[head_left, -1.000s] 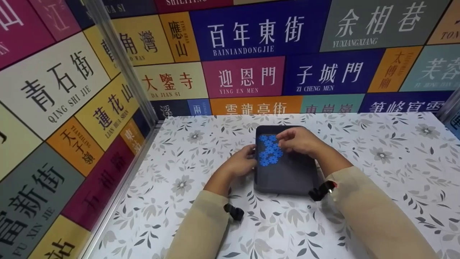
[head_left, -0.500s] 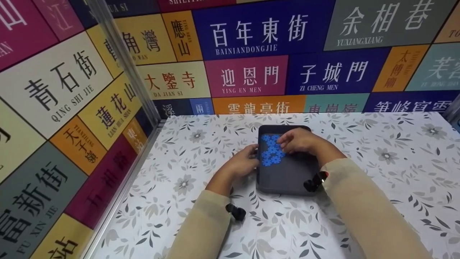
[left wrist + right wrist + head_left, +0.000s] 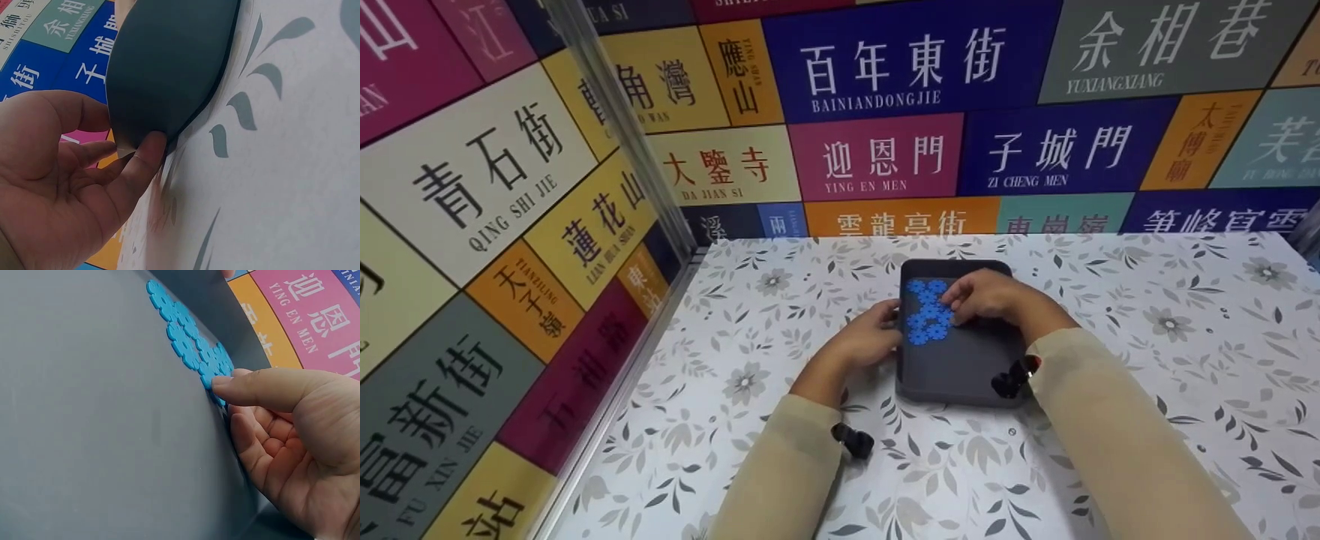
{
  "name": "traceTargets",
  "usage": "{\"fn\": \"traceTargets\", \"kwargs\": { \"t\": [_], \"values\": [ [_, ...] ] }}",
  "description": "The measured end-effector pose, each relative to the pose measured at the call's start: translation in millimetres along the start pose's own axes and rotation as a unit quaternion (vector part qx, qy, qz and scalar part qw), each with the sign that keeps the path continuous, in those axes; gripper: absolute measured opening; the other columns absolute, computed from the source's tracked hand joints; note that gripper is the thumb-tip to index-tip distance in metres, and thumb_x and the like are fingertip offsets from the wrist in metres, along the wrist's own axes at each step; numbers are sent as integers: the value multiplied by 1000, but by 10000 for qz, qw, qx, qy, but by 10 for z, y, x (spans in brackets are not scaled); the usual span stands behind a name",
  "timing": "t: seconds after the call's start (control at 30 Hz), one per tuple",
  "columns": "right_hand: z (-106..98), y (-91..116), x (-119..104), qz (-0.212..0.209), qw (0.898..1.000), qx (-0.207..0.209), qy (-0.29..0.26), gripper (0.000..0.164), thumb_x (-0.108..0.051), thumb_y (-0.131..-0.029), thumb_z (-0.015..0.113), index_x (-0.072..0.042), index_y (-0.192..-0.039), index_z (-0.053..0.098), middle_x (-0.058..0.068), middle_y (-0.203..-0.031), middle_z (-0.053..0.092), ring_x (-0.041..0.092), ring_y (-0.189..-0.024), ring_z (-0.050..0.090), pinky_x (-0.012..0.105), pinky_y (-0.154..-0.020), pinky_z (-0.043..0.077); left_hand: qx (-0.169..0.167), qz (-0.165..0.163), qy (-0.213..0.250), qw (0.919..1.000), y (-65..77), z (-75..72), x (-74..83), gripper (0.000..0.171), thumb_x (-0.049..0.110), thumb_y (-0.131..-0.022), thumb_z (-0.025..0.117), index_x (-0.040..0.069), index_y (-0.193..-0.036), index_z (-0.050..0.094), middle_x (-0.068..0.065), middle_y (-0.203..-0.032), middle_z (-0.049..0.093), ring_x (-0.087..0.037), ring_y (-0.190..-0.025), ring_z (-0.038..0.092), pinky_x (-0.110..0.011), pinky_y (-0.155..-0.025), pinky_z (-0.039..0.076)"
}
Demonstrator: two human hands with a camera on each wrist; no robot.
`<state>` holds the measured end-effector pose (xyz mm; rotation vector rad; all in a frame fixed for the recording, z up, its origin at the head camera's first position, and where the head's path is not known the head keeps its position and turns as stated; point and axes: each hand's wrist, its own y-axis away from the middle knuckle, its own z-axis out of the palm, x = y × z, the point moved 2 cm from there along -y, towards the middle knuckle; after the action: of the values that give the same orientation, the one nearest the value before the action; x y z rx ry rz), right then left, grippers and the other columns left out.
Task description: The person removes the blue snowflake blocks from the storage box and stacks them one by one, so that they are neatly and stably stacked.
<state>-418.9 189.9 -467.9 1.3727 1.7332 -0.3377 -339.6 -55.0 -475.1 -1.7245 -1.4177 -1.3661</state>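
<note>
- Dark tray [image 3: 960, 367] just right of frame centre; left hand [image 3: 864, 339] grips its left wall, likely steadying it.
- Blue flower-shaped pieces [image 3: 931, 309] inside, upper left; right hand [image 3: 988, 295] pinches one at the cluster's edge, presumably for fine control.

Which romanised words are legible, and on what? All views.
"QING SHI JIE": white panel
"LIAN HUA SHAN": yellow panel
"FU XIN JIE": grey-green panel
"BAINIANDONGJIE": large blue panel
"YUXIANGXIANG": grey panel
"DA JIAN SI": cream panel
"YING EN MEN": pink panel
"ZI CHENG MEN": smaller blue panel
"SHISHITOU": pale panel, left-wrist view
Vertical lettering on orange panels: too small. Others cropped or blurred. None seen on tray or blue pieces.
</note>
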Motion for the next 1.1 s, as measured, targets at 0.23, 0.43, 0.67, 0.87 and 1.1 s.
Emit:
{"fn": "traceTargets", "kwargs": {
  "t": [0.23,0.43,0.67,0.87,1.1],
  "values": [
    [-3,1,1,-65,10000,-22,-42,46,-2,-77,89,-4,-122,78,3,-103,73,13,-92,63,24,-80,54,-13,13,-11,10000,-5,-10,8,78,8,-92,59,12,-167,36,-14,-168,47,-32,-154,48,-48,-119,52],
    [9,-15,0,-125,9998,26,167,41,-3,-78,89,-6,-118,80,4,-105,76,14,-92,64,24,-80,54,28,-3,64,10000,-4,-8,-1,77,8,-92,60,12,-166,38,-14,-167,48,-32,-154,48,-48,-118,53],
    [24,-1,-37,-254,9983,33,526,36,-5,-80,89,-6,-116,81,3,-101,73,13,-91,61,24,-78,52,31,56,93,9999,9,2,4,76,6,-93,58,10,-166,38,-16,-167,48,-34,-155,47,-49,-118,52],
    [25,19,-105,-498,9902,124,1300,29,-11,-83,88,-7,-110,82,2,-96,72,15,-89,61,25,-77,51,48,26,129,9999,9,8,11,76,6,-93,57,9,-166,37,-16,-167,47,-34,-156,46,-49,-117,53],
    [9,101,-135,-518,9905,148,1265,25,-11,-88,82,-5,-113,80,7,-99,77,15,-84,66,26,-74,53,80,12,23,10000,8,-4,4,75,7,-93,59,11,-166,39,-15,-167,48,-32,-155,47,-49,-117,53]
  ]
}}
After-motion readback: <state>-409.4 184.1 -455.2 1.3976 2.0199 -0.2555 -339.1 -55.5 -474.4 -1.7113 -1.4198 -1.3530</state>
